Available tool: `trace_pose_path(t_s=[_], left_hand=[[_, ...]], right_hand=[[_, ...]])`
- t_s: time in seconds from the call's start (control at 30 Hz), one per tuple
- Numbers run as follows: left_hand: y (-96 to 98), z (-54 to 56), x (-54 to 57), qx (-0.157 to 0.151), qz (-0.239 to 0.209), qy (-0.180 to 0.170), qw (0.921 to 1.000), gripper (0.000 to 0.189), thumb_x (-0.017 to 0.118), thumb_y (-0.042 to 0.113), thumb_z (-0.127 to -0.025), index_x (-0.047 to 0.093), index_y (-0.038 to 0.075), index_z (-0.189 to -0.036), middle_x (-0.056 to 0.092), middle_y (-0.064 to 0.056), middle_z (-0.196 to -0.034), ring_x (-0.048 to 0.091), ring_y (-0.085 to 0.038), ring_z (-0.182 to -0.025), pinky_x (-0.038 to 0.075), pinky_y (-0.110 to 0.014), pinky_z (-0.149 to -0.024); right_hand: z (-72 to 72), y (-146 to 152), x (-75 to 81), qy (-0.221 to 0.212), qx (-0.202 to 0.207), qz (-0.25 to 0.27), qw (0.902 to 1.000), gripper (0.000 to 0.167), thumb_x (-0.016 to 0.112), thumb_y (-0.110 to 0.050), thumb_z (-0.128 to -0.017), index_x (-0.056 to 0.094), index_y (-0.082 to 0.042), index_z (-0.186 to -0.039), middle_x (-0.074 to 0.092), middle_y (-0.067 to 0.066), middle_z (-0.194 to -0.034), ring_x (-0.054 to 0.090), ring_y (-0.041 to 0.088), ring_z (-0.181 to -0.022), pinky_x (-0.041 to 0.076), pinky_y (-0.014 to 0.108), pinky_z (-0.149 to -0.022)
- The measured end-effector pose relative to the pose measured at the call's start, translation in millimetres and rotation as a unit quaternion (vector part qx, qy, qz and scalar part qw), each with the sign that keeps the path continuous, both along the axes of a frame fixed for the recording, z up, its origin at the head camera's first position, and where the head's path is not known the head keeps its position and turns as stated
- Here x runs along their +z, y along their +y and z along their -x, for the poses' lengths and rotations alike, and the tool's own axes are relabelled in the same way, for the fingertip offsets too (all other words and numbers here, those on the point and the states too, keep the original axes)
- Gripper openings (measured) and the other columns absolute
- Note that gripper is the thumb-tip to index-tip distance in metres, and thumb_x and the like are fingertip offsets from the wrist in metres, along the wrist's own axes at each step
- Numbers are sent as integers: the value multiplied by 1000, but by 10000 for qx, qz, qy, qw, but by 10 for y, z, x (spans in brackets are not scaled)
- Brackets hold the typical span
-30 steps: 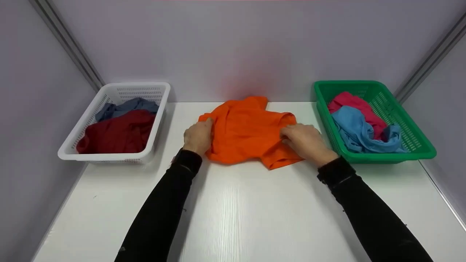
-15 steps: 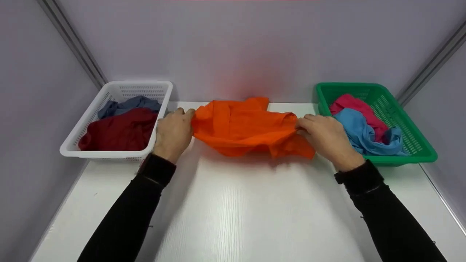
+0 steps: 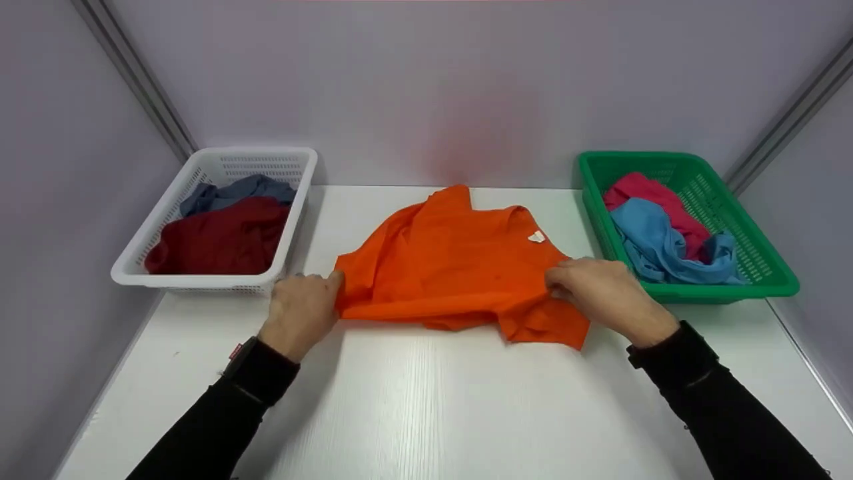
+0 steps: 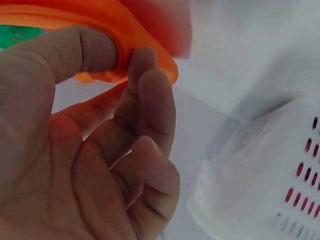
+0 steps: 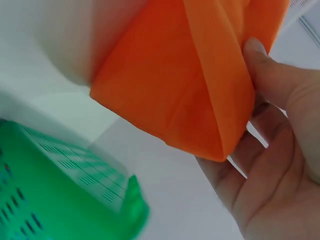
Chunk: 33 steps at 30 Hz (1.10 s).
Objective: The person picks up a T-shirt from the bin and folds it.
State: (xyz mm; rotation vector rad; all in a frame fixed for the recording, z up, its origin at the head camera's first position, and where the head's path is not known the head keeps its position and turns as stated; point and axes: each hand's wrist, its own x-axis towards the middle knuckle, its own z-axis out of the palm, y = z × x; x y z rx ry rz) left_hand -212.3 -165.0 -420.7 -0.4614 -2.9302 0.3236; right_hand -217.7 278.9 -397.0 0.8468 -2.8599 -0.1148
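An orange T-shirt [image 3: 460,267] is stretched sideways between both hands over the white table, a white label showing near its neckline. At its left end, my left hand [image 3: 303,307] pinches the cloth between thumb and curled fingers, as the left wrist view shows with the orange fabric [image 4: 145,45] at the fingertips. My right hand [image 3: 603,293] grips the opposite end; in the right wrist view the thumb lies on top of the folded cloth [image 5: 200,90] and the fingers are behind it. The near edge of the shirt sags slightly between the hands, with a sleeve hanging by the right hand.
A white basket [image 3: 126,267] at the left holds dark red and grey-blue clothes. On the right stands a green basket [image 3: 766,267] with pink and light blue clothes, close to my right hand. A pale wall [image 3: 400,87] rises behind the white table [image 3: 400,413].
Both hands first spread apart and lifted the T-shirt's near edge, then drew it toward the body and lower. The neckline label has come into view. The baskets stay put.
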Motion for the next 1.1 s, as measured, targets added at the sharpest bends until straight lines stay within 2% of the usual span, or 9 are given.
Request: trace_pose_path(t_s=[0.1,0.2,0.3,0.4,0.5,0.6,0.8,0.93,1.1], left_hand=[[35,-10,-68,-30,279,-370,9989,32,62,22,-75,50,14,-104,43,-6,-51,43,-25,-45,30,-34,-31],[95,4,-73,-65,497,-476,9976,47,64,26,-74,48,14,-115,50,-10,-70,49,-29,-59,35,-38,-39],[221,47,-30,-245,434,-205,9985,55,62,36,-76,44,16,-124,50,-11,-91,49,-31,-77,40,-43,-49],[427,110,-8,-780,16,140,9969,52,56,41,-80,45,18,-125,50,-9,-106,49,-30,-89,44,-47,-60],[667,174,-56,-1506,-434,76,9876,49,52,41,-84,45,18,-127,48,-7,-120,48,-28,-102,45,-47,-74],[892,236,-152,-2007,-707,-425,9762,51,47,46,-87,44,19,-130,42,-5,-132,42,-25,-115,40,-45,-88],[1152,283,-328,-2754,-658,-1218,9513,58,38,56,-87,37,26,-136,31,-3,-141,29,-22,-128,27,-42,-100],[1166,263,-399,-3182,-560,-1278,9377,57,39,56,-87,33,30,-137,30,-3,-141,26,-24,-129,25,-42,-101],[1102,233,-413,-3496,-639,-1114,9281,47,43,48,-89,37,34,-133,33,-1,-139,30,-22,-127,29,-40,-99]], right_hand=[[-24,-5,-96,-434,99,-56,9990,15,73,-29,-73,62,-32,-82,54,-17,-71,48,7,-64,45,27,-54],[-26,-24,-137,-974,58,-138,9951,12,70,-38,-73,62,-33,-79,51,-18,-64,46,6,-59,41,25,-52],[23,-64,-128,-1189,-146,-84,9928,16,65,-48,-74,61,-34,-79,49,-17,-61,45,6,-57,39,24,-51],[116,-134,-112,-1082,-239,66,9938,20,62,-49,-76,62,-33,-88,52,-16,-72,48,6,-66,44,26,-56],[231,-228,-140,-1184,-29,220,9927,30,60,-45,-80,61,-30,-106,56,-14,-96,50,8,-87,48,31,-72],[355,-341,-228,-1449,236,184,9890,36,55,-42,-85,55,-30,-119,52,-11,-117,46,10,-107,43,37,-86],[557,-467,-493,-1970,414,81,9795,49,48,-44,-88,36,-35,-135,30,-7,-141,26,13,-128,32,43,-97],[599,-429,-590,-2238,249,143,9742,60,47,-51,-85,25,-37,-139,17,-4,-146,17,17,-132,32,44,-97],[594,-341,-603,-2326,-187,331,9718,66,47,-59,-81,25,-35,-139,14,0,-147,16,22,-132,31,47,-96]])
